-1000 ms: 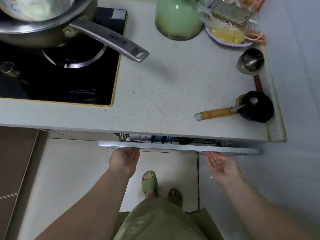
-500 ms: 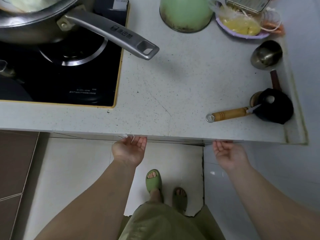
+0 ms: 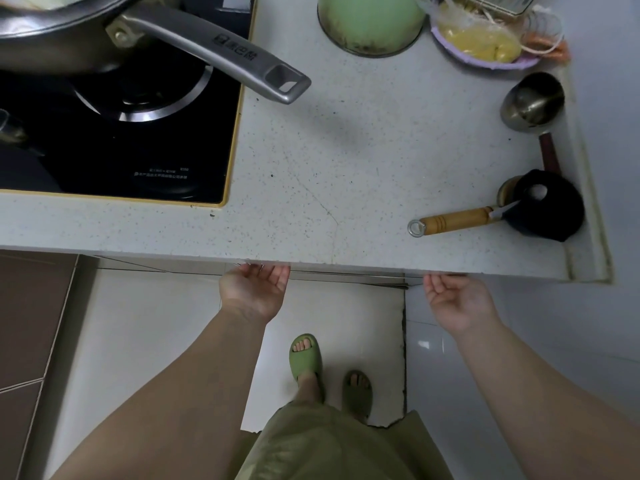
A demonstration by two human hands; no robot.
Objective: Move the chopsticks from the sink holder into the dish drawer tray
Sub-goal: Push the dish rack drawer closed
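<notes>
No chopsticks, sink holder or drawer tray can be seen. The dish drawer sits pushed in under the worktop (image 3: 346, 168); only a thin metal strip of its front (image 3: 346, 277) shows below the edge. My left hand (image 3: 254, 292) is palm up at that strip, with its fingertips hidden under the worktop lip. My right hand (image 3: 457, 299) is palm up too, further right along the same edge, fingertips likewise tucked under. Neither hand holds anything that I can see.
A pan's long steel handle (image 3: 221, 53) juts over the worktop from the black hob (image 3: 138, 150). A green pot (image 3: 370, 19), a plate of bagged food (image 3: 485, 46), a steel ladle (image 3: 533, 102) and a wooden-handled tool (image 3: 457, 220) lie at the back and right. My slippered feet stand below.
The drawer stood slightly open with dishes visible one second ago; it has slid in under the worktop. Both hands followed it inward and now rest at the edge.
</notes>
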